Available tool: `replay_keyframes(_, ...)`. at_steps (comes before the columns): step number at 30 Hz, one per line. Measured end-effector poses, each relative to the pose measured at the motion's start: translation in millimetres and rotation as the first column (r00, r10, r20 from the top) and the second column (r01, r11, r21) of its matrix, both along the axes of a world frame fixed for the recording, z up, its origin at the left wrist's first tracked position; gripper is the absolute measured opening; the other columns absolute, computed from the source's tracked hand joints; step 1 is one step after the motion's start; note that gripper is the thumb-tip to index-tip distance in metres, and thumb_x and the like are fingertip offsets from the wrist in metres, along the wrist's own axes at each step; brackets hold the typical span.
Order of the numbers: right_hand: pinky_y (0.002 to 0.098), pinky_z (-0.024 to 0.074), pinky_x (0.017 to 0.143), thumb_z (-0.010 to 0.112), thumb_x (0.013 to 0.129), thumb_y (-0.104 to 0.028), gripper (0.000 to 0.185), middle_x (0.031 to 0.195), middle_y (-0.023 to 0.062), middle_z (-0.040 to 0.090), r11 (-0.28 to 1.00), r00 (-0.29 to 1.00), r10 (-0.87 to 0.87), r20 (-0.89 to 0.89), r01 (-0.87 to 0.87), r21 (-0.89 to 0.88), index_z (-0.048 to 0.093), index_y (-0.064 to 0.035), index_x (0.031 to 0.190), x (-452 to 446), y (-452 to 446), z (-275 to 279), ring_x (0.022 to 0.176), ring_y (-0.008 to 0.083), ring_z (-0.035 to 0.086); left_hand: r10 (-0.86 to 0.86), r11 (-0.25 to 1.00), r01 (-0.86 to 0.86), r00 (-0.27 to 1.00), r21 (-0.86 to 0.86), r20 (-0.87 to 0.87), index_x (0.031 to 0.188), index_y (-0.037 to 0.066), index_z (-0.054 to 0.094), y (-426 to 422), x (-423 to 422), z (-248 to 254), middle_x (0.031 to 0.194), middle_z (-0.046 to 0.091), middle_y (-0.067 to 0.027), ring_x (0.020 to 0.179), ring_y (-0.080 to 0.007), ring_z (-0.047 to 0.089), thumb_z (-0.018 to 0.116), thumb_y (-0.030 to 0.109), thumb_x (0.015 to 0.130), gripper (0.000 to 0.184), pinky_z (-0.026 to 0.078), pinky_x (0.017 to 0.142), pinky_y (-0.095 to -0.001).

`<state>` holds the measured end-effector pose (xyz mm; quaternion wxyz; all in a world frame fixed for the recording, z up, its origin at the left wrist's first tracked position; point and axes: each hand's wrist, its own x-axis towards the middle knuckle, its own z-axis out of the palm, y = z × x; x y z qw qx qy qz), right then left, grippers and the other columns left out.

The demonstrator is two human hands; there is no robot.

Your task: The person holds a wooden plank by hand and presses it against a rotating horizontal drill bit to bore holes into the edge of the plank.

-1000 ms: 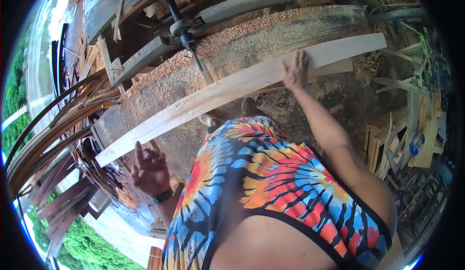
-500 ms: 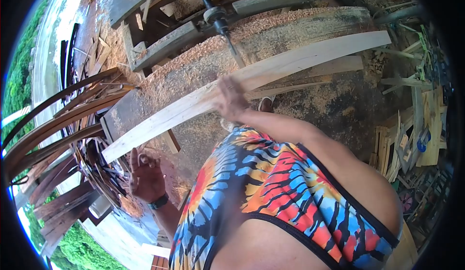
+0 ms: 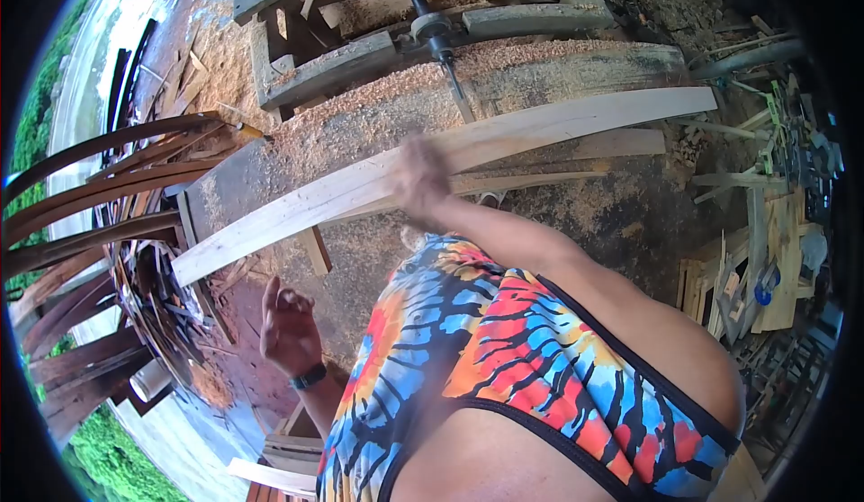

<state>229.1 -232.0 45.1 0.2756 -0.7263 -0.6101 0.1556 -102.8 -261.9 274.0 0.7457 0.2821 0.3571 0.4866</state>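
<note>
A long, pale, gently curved wooden board (image 3: 576,124) lies across the sawdust-covered work surface (image 3: 360,129) in front of me. My right hand (image 3: 421,178) is over the board's near edge at mid-length; motion blur hides its fingers. Low at the left, my left hand (image 3: 292,331), with a dark band at the wrist, is raised apart from the board, fingers loosely bent and nothing visible in them. Beyond the board, a metal spindle (image 3: 436,39) carries a thin bit (image 3: 459,93) that points toward the board's far edge.
Thick wood shavings (image 3: 360,93) line the base of the wooden machine frame (image 3: 328,75). Several dark curved wood pieces (image 3: 99,201) jut in from the left. A narrower pale strip (image 3: 621,145) lies beneath the board. Scrap timber (image 3: 778,259) is stacked at the right.
The view has shifted slightly, so the machine sits lower and further right. The board's right end appears lower. My left hand appears a little further right; my right hand stays by the board, more blurred.
</note>
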Motion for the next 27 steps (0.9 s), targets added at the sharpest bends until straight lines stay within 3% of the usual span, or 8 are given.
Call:
replay_keyframes(1,0.0504,0.027,0.133,0.069,0.101,-0.04,0.076,0.164,0.0318,0.043,0.955,0.955,0.275,-0.109,-0.284,-0.083,0.047,0.0043,0.158,-16,-11,22,0.156,0.0458,0.038,0.007,0.998,-0.014,0.996,-0.067,-0.093,0.156,-0.003,0.051,6,12,1,0.118,0.066,-0.0127,0.1,-0.022,0.066,0.067,0.026,0.096,0.069,0.054,0.094,-0.0396)
replay_keyframes(3,0.0485,0.0402,0.124,0.073,0.097,-0.035,0.055,0.147,0.0209,0.065,0.355,0.297,0.886,-0.357,-0.928,0.108,0.067,-0.0022,0.141,-42,-3,33,0.143,0.0377,0.055,-0.075,0.994,0.038,0.923,-0.104,-0.378,0.153,-0.003,0.054,22,41,-5,0.116,0.067,-0.0115,0.097,-0.02,0.067,0.07,0.023,0.097,0.063,0.055,0.091,-0.0367)
replay_keyframes(6,0.0439,0.0518,0.112,0.072,0.095,-0.028,0.04,0.13,0.0138,0.076,0.597,0.541,0.793,-0.279,-0.782,0.18,0.076,-0.0071,0.13,-42,-23,76,0.125,0.0314,0.069,-0.265,0.927,0.367,0.505,-0.073,-0.821,0.153,0.001,0.055,36,90,-12,0.121,0.068,-0.0133,0.105,-0.0243,0.068,0.081,0.023,0.094,0.067,0.056,0.094,-0.0409)
replay_keyframes(9,0.0423,0.0617,0.097,0.07,0.094,-0.024,0.035,0.118,0.0147,0.08,0.855,0.781,0.516,-0.352,-0.443,0.269,0.079,-0.0099,0.124,49,-14,46,0.105,0.0318,0.077,0.161,0.671,0.738,-0.055,0.068,-0.985,0.155,0.003,0.052,42,144,-29,0.126,0.068,-0.0181,0.118,-0.0319,0.064,0.082,0.025,0.091,0.073,0.052,0.102,-0.0481)
replay_keyframes(14,0.0483,0.0459,0.123,0.091,0.081,-0.028,0.08,0.146,0.0214,0.067,0.997,0.993,0.026,-0.111,-0.033,-0.065,0.06,-0.004,0.15,306,-75,36,0.139,0.0371,0.062,-0.011,0.663,0.742,-0.123,-0.099,-0.992,0.17,0.01,0.029,52,214,-104,0.161,0.043,-0.026,0.147,-0.0474,0.042,0.091,0.031,0.078,0.113,0.035,0.126,-0.0558)
replay_keyframes(17,0.059,0.0158,0.136,0.102,0.064,-0.031,0.139,0.181,0.0159,0.015,0.796,0.964,0.062,0.258,0.108,-0.595,0.019,-0.0237,0.175,421,-123,54,0.167,0.0377,0.013,0.217,0.54,0.836,-0.25,-0.098,-0.944,0.171,0.013,0.028,58,257,-132,0.168,0.037,-0.0241,0.155,-0.0482,0.032,0.097,0.034,0.07,0.124,0.029,0.128,-0.0609)
replay_keyframes(20,0.0573,0.0089,0.137,0.091,0.066,-0.006,0.136,0.183,0.0135,0.005,0.68,0.895,0.125,0.427,0.236,-0.694,0.012,-0.0241,0.176,504,-163,46,0.169,0.0363,0.006,0.183,0.515,0.854,-0.194,-0.074,-0.964,0.169,0.014,0.032,68,277,-166,0.168,0.037,-0.0234,0.158,-0.0471,0.029,0.097,0.034,0.067,0.123,0.022,0.131,-0.0627)
replay_keyframes(27,0.0601,0.0198,0.134,0.062,0.071,0.007,0.103,0.162,0.0206,0.039,0.816,0.897,0.177,0.404,0.095,-0.57,0.033,-0.0157,0.167,581,-180,38,0.157,0.0456,0.031,0.265,0.492,0.87,-0.159,-0.008,-0.951,0.16,0.009,0.043,96,269,-200,0.151,0.054,-0.0156,0.146,-0.0341,0.049,0.098,0.036,0.057,0.12,0.024,0.129,-0.0606)
